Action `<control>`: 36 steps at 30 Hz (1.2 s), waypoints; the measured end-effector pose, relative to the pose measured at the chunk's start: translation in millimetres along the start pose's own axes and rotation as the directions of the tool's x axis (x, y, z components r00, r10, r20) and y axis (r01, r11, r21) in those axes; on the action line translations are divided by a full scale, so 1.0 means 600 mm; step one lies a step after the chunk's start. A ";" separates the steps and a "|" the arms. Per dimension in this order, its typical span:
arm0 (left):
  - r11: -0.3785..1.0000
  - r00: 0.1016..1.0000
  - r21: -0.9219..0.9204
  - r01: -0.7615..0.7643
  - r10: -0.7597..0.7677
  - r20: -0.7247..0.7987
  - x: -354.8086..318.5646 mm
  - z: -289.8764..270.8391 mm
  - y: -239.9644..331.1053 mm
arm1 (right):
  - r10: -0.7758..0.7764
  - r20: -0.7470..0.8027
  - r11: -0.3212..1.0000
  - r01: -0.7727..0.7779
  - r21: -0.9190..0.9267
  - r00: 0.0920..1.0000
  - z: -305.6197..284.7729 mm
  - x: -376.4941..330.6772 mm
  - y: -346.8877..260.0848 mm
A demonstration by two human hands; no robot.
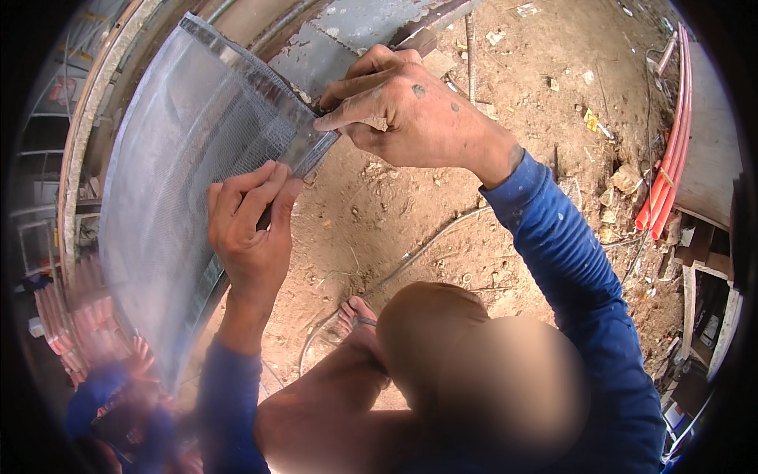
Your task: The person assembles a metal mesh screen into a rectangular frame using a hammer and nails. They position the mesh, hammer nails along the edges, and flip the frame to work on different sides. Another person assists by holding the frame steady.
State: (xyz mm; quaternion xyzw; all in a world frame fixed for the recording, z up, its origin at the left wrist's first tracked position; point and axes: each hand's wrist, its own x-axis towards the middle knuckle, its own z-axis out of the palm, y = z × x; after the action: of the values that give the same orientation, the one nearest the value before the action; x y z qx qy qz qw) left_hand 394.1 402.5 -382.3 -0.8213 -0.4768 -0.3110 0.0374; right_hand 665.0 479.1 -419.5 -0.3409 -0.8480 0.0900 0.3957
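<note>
A grey mesh screen [170, 150] stretches out at the left, with a shiny, see-through strip [257, 75] along its upper right side. At the near corner of this strip, my right hand [422, 110] is closed, thumb and fingertips pinching the edge. Its curled fingers partly hide what lies under them. Just below, my left hand [257, 225] grips the screen's lower edge, fingers bent over the mesh beside the strip. The mesh is bunched and darker between the two hands. Both forearms are in blue sleeves.
Red pipes [671, 150] lie at the right beside a grey board [717, 134]. A cable [426, 249] crosses the dirt ground [379, 205]. Pinkish pipes [59, 332] are stacked at lower left. A grey sheet with peeling paint [339, 35] lies beyond my hands. My bent knee is below.
</note>
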 end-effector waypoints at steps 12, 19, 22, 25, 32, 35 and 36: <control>0.999 0.999 -0.038 0.036 -0.035 0.013 0.014 -0.003 0.003 | 0.032 0.124 0.999 -0.034 0.012 0.992 -0.022 0.016 -0.005; 0.994 0.976 0.056 0.097 -0.106 0.191 0.052 -0.008 0.035 | -0.029 0.031 0.998 0.030 -0.057 0.999 -0.012 0.006 0.004; 0.998 0.984 0.064 0.018 -0.029 0.175 0.059 -0.006 0.030 | -0.026 0.031 0.999 0.027 -0.030 0.999 -0.014 0.009 0.003; 0.998 0.997 -0.062 -0.018 0.023 0.069 0.065 0.010 0.025 | -0.006 0.072 1.000 0.004 0.018 0.997 -0.022 0.012 -0.003; 0.991 0.998 -0.117 0.059 -0.058 0.017 0.067 0.024 0.025 | -0.025 0.083 0.999 0.022 0.030 0.996 -0.029 0.018 -0.005; 0.991 0.997 -0.110 0.082 -0.079 0.027 0.068 0.022 0.028 | -0.031 0.071 0.999 0.029 0.019 0.997 -0.027 0.014 -0.005; 0.991 0.997 -0.108 0.078 -0.075 0.025 0.069 0.021 0.029 | -0.030 0.071 0.999 0.029 0.018 0.997 -0.026 0.013 -0.006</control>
State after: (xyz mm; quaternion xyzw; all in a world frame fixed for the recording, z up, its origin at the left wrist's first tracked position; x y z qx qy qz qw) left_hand 428.4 429.1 -365.8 -0.8065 -0.4907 -0.3290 -0.0243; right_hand 670.8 479.6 -402.8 -0.3217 -0.8657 0.1032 0.3694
